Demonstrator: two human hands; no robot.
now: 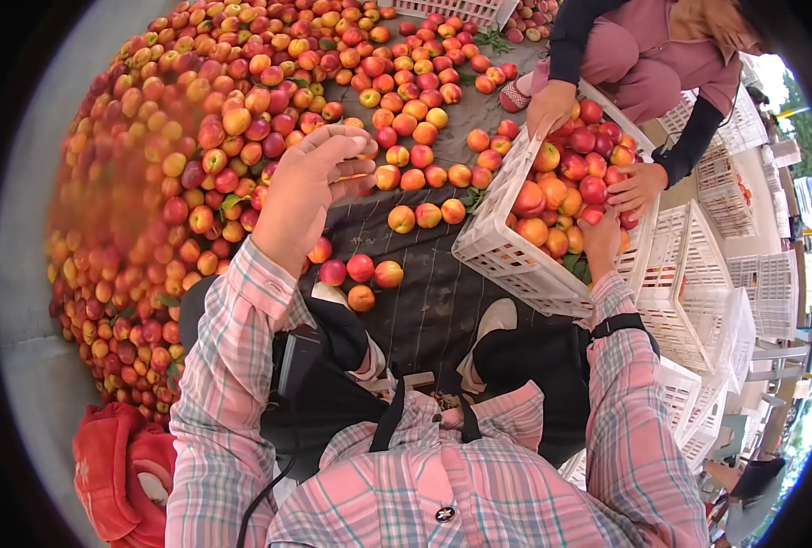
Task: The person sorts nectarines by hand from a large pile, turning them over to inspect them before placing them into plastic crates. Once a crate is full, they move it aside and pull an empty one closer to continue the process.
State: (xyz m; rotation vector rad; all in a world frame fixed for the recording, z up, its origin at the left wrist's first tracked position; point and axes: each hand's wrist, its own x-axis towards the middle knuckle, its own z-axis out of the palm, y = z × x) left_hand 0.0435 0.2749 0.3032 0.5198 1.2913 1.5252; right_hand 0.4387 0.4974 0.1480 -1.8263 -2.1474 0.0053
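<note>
Reaching: right hand (604, 245), nearer, in white plastic crate (490, 217) at one o'clock, long axis one-to-seven; nectarines (594, 190) touching fingers, cannot tell if clamped. Left hand (298, 196), eleven o'clock, beside nectarine pile (232, 119); fingers curled, slightly apart, empty.

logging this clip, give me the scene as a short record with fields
left hand: raised by the fruit pile, fingers bent, nothing visible in it
right hand: at the fruit in the white crate; its grip is unclear
co-worker: one hand on the crate rim, the other hand on the fruit
fruit: red and yellow, piled, in the crate and loose on the dark ground sheet
right side: more white crates
lower left: red fabric
</note>
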